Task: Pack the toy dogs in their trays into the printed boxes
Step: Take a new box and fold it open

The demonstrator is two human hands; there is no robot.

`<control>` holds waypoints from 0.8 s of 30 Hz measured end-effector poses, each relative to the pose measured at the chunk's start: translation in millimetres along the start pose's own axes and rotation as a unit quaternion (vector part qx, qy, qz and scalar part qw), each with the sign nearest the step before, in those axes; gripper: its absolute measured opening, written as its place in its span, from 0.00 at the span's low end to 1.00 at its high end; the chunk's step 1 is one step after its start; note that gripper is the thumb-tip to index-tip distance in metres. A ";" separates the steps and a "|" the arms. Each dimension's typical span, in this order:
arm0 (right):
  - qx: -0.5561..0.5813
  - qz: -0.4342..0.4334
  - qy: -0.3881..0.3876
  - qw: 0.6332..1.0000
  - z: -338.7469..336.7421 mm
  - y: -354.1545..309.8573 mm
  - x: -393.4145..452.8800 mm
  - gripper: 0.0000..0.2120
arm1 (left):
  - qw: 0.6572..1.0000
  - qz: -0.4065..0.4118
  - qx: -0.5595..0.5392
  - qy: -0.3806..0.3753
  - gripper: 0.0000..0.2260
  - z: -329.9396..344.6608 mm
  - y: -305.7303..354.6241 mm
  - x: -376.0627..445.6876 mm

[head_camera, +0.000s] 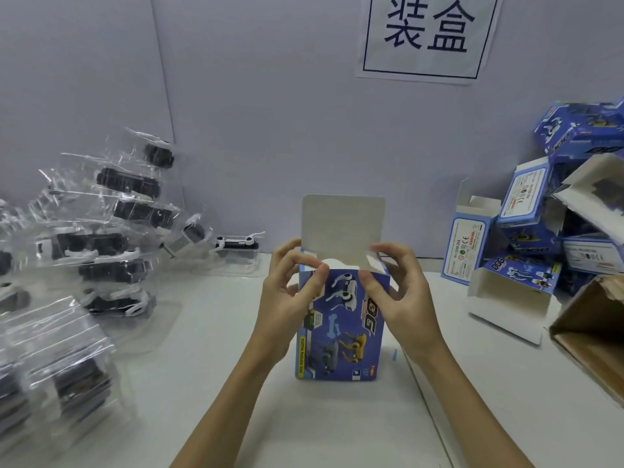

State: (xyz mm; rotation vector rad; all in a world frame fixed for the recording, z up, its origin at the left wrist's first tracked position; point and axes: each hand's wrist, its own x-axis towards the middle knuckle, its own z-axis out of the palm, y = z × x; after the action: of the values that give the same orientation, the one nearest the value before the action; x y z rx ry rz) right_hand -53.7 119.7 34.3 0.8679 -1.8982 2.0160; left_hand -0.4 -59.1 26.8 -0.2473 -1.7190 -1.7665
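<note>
A blue printed box [341, 329] with toy-dog pictures stands upright on the white table, its white lid flap [342, 224] raised at the top. My left hand [292, 288] pinches the box's upper left edge and side flap. My right hand [391, 285] pinches the upper right corner and its small side flap. Whether anything lies inside the box is hidden. A leaning stack of clear trays with black-and-white toy dogs [111, 231] stands at the left. One more toy dog in its tray [236, 246] lies behind, near the wall.
More trays [50, 373] are piled at the near left. A heap of blue printed boxes [553, 214], some with open flaps, fills the right side. A brown carton [594, 336] sits at the right edge. A sign with two characters [427, 32] hangs on the grey back wall.
</note>
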 end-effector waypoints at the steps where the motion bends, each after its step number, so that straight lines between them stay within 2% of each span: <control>1: 0.007 0.002 0.001 1.000 -0.4 -0.3 1.1 0.20 | 1.000 -0.002 -0.004 -0.001 0.02 1.3 1.7 0.3; 4: 0.027 0.008 0.000 1.000 1.1 -0.7 4.3 0.29 | 1.000 -0.009 -0.013 0.001 0.04 2.1 5.6 -1.2; 7: 0.056 0.049 -0.028 0.997 -4.8 0.4 6.3 0.39 | 0.999 -0.005 -0.029 -0.012 0.17 -0.1 4.1 -0.3; 9: 0.048 0.054 -0.060 0.996 -9.5 -1.1 7.6 0.33 | 0.999 -0.008 -0.046 -0.016 0.27 -2.9 2.8 1.9; 10: 0.045 0.051 -0.067 0.995 -9.7 -2.5 7.5 0.28 | 0.999 -0.018 -0.043 -0.021 0.29 -4.0 2.9 3.0; 12: 0.043 0.040 -0.071 0.996 -8.8 -3.7 5.3 0.19 | 0.999 -0.007 -0.005 -0.032 0.21 -4.4 2.5 4.4; 14: 0.036 0.039 -0.079 0.995 -8.2 -2.4 3.3 0.16 | 0.998 0.038 0.047 -0.032 0.14 -7.3 0.2 4.0; 17: 0.055 0.079 -0.122 0.988 -8.3 -2.8 -0.2 0.24 | 0.994 0.054 0.083 -0.052 0.20 -10.9 -4.2 -0.2; 19: 0.070 0.101 -0.122 0.985 -5.4 -5.4 -1.9 0.32 | 0.993 0.047 0.085 -0.059 0.23 -9.5 -4.2 -4.1; 22: 0.079 0.104 -0.099 0.987 -1.8 -7.6 -1.6 0.31 | 0.997 0.026 0.059 -0.036 0.27 -5.0 -2.1 -6.2; 24: 0.090 0.104 -0.096 0.986 -3.2 -6.6 -0.6 0.26 | 0.997 0.021 0.058 -0.034 0.20 -3.0 -0.7 -4.0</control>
State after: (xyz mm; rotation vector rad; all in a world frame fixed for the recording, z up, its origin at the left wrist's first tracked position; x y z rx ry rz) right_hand -50.4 123.8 39.5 0.9755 -2.0055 2.3326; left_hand 3.1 -60.8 23.6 -0.2947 -1.8451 -1.6380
